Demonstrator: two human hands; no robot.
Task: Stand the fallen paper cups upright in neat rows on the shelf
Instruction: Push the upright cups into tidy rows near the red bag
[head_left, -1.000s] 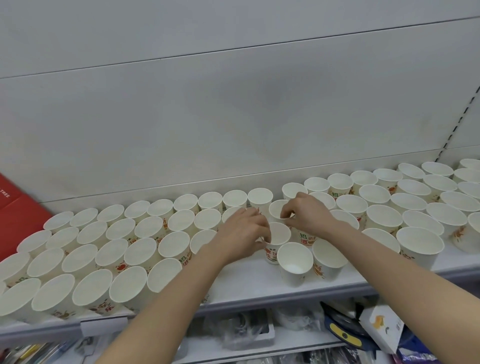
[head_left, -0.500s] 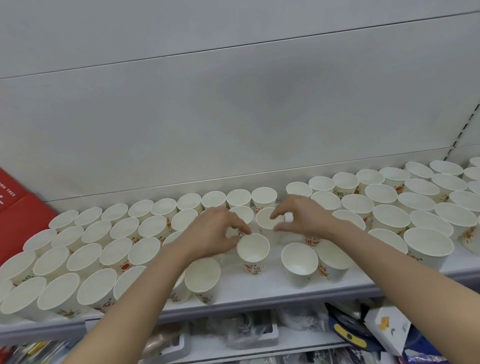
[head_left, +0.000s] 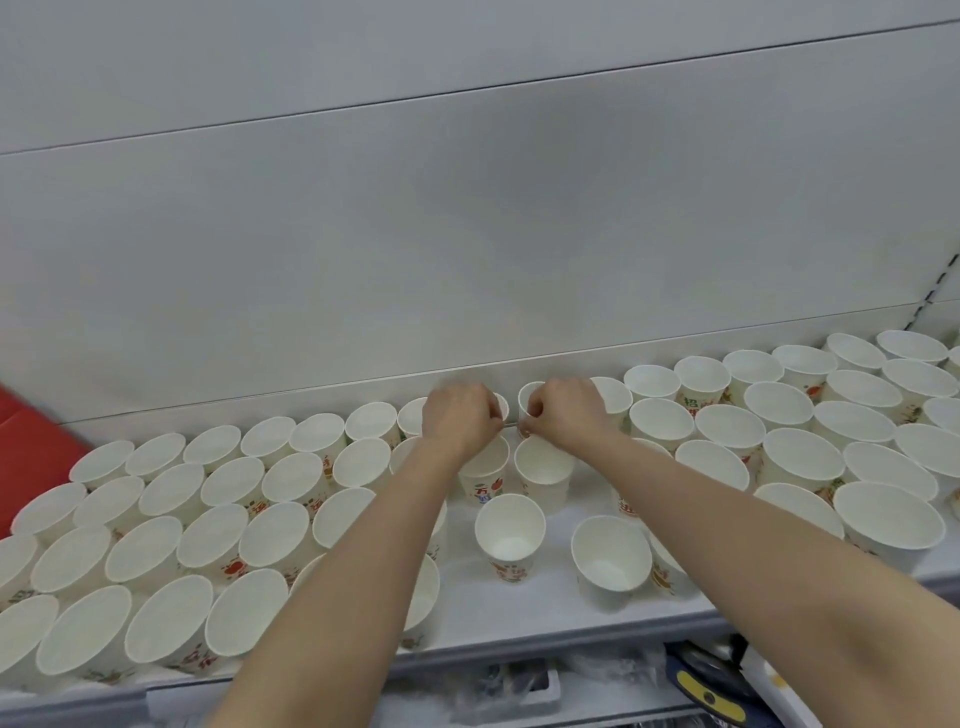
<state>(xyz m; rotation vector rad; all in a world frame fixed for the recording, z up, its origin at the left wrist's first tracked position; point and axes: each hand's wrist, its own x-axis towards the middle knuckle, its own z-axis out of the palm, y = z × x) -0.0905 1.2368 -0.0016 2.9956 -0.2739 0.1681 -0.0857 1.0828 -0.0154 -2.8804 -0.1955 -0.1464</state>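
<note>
Several white paper cups with red and green print stand upright in rows along the white shelf (head_left: 545, 608). My left hand (head_left: 457, 415) reaches to the back row and grips the rim of a back-row cup (head_left: 501, 405), mostly hidden by my fingers. My right hand (head_left: 563, 413) is closed on the rim of the neighbouring back-row cup (head_left: 530, 395). Just in front of my hands stand two cups (head_left: 485, 467) (head_left: 543, 467). Nearer the front edge, a single cup (head_left: 510, 532) and another cup (head_left: 610, 558) stand apart from the rows.
The white back panel (head_left: 467, 234) rises right behind the back row. A red box (head_left: 31, 441) sits at the far left. Below the shelf edge lie plastic-wrapped goods (head_left: 519, 686) and a dark blue and yellow item (head_left: 701, 686).
Both hands moved from the middle rows back to the rear row, each now pinching a cup there. The cups they held earlier now stand in front of them.
</note>
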